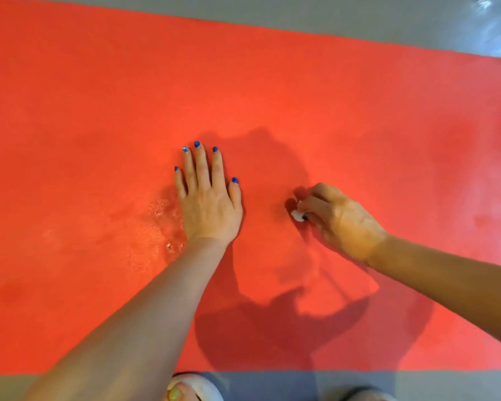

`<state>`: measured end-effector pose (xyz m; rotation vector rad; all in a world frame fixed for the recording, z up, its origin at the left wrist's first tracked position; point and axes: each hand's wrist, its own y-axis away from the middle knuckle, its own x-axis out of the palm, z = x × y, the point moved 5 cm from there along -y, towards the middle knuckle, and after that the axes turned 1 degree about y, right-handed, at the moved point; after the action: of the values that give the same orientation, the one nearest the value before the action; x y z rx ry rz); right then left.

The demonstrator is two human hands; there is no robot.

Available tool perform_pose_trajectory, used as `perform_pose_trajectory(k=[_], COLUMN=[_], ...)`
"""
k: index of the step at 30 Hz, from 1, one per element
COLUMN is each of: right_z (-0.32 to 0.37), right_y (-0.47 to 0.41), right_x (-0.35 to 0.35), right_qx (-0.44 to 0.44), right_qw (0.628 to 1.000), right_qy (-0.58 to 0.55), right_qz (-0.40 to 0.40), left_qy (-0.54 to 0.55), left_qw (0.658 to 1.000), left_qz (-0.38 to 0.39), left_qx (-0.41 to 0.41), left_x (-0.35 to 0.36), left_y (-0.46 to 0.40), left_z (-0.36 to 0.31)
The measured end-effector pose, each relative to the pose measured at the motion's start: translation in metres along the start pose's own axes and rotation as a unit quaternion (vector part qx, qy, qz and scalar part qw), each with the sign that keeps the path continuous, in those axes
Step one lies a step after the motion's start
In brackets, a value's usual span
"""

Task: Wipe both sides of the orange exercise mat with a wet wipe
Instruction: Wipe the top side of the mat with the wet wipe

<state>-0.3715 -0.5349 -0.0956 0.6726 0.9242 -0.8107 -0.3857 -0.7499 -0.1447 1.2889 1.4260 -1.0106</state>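
Grey floor (pixel 301 21), orange exercise mat (pixel 330 111) lying flat across it.
Left hand (pixel 207 198) pressing flat, fingers slightly spread; right hand (pixel 339 218) pinching wet wipe (pixel 297 214) against mat.

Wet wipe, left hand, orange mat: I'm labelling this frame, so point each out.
wet wipe (pixel 297 214), head view, white wad's exposed end.
left hand (pixel 209 206), head view, back of hand.
orange mat (pixel 272 91), head view, bare surface.

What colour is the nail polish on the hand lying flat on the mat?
Blue on the left hand; the ring fingernail looks glittery. Head view.
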Motion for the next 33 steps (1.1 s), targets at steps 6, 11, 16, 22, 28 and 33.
perform_pose_trajectory(k=[6,11,16,22,28,33], right_z=[0.013,0.023,-0.051,0.017,-0.029,-0.034], right_y=[-0.053,-0.079,-0.010,-0.083,-0.073,-0.067], right_x=[0.011,0.012,-0.017,0.011,-0.010,-0.011], right_qx=[-0.006,-0.005,0.131,0.050,0.075,0.189], right_qw=[0.995,0.992,0.966,0.975,0.978,0.949], right_qy=[-0.011,-0.004,-0.018,-0.047,-0.013,-0.028], right_qz=[-0.099,-0.127,-0.223,-0.211,-0.197,-0.252], left_qy=[0.001,0.012,-0.004,-0.005,0.003,-0.011], left_qw=[1.000,1.000,1.000,1.000,1.000,1.000], left_qz=[-0.022,-0.027,-0.012,-0.002,-0.009,-0.001], left_qx=[0.006,0.009,0.002,-0.003,0.000,-0.001], left_x=[0.002,-0.001,-0.001,0.001,0.000,0.002], left_y=[0.000,0.001,0.001,0.002,0.002,0.001], left_z=[0.001,0.002,0.000,0.000,0.001,-0.001])
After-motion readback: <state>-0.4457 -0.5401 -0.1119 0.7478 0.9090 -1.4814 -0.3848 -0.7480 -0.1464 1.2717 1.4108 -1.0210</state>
